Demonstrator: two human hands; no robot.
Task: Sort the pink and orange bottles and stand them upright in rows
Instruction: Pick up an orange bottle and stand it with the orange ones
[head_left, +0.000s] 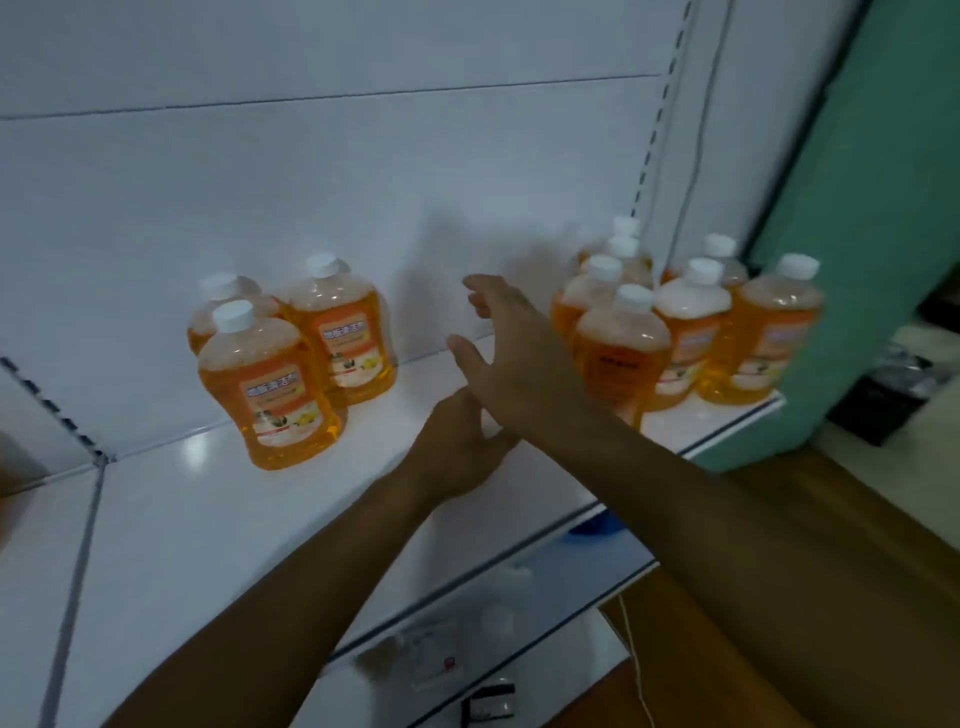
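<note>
On the white metal shelf (218, 499) stand two clusters of clear plastic bottles of orange liquid with white screw caps, all upright. The left cluster has three: the front bottle (270, 389) nearest the shelf edge, a second (340, 332) behind it to the right, showing its orange label, and a third (226, 301) mostly hidden behind the front one. The right cluster (685, 327) sits at the far right end of the shelf, about eight bottles packed close in short rows running back toward the white rear panel (311, 182); the rearmost are blurred and hard to count. No pink bottle shows from here.

Between the two clusters both arms reach in over the shelf. The right hand (511, 358) hovers in the gap, fingers (485, 291) straight and loosely spread, thumb apart, holding nothing; it is just beside the nearest bottle of the right cluster, though I cannot tell whether it touches. The left hand (462, 447) lies lower, partly hidden under the right wrist, its fingers loosely curled with nothing visible in them.

Below the shelf edge a lower shelf (571, 577) carries some blurred pale items. A teal wall (857, 208) stands to the right, with a brown wooden surface (831, 519) beneath it.
</note>
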